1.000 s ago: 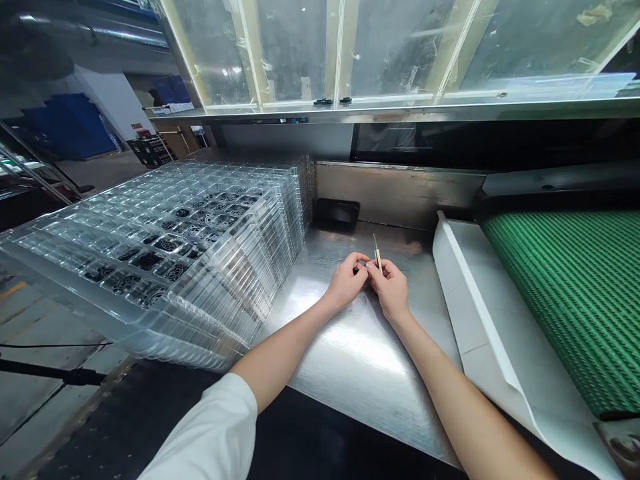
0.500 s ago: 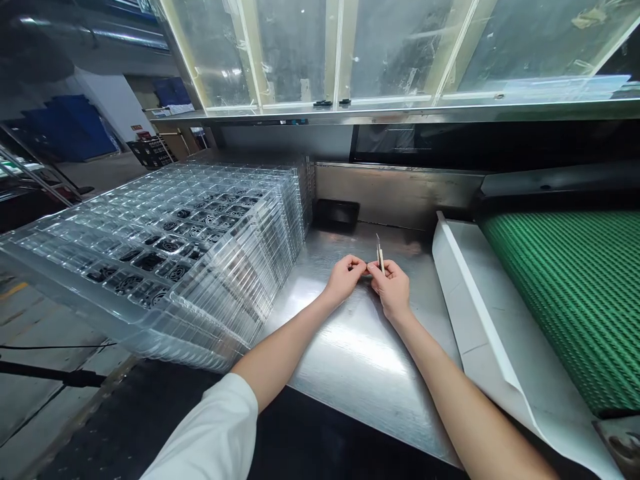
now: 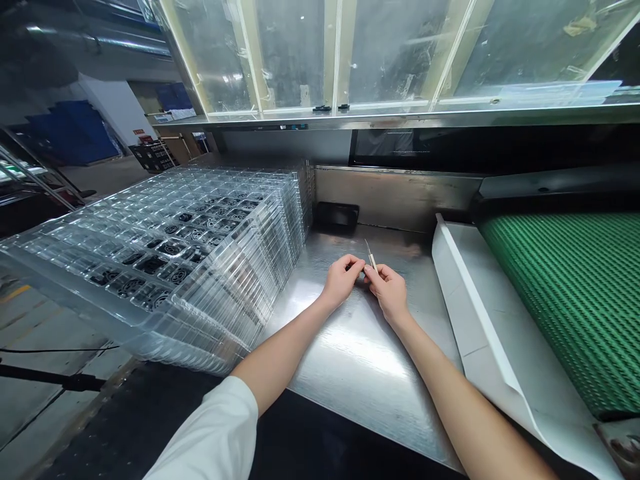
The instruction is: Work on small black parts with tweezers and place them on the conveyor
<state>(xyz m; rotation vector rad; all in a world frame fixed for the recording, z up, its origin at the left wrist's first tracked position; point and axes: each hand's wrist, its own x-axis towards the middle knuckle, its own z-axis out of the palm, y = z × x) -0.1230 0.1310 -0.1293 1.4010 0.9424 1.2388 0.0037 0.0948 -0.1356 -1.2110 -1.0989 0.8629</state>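
My left hand [image 3: 342, 280] is closed in a pinch above the metal worktop, its fingertips meeting those of the other hand. A small dark part [image 3: 363, 268] shows between the two sets of fingertips, mostly hidden by them. In my right hand [image 3: 390, 291], the fingers are wrapped round a slim pointed tool [image 3: 371, 257] with a pale handle and a thin metal tip. The tip points up and slightly left, away from me. To the left stands a tall stack of clear plastic trays [image 3: 240, 267], with black round-patterned parts [image 3: 171, 247] in several pockets of the top one.
The bare metal worktop [image 3: 360, 373] lies under my forearms. A black flat object [image 3: 337, 214] rests at its back edge. On the right are a white chute-like guard [image 3: 480, 320] and a green conveyor belt [image 3: 565, 287]. A framed clear panel [image 3: 300, 60] hangs above.
The pointed tool in my right hand has tilted to the left. My right hand has shifted slightly left, while my left hand has hardly moved.
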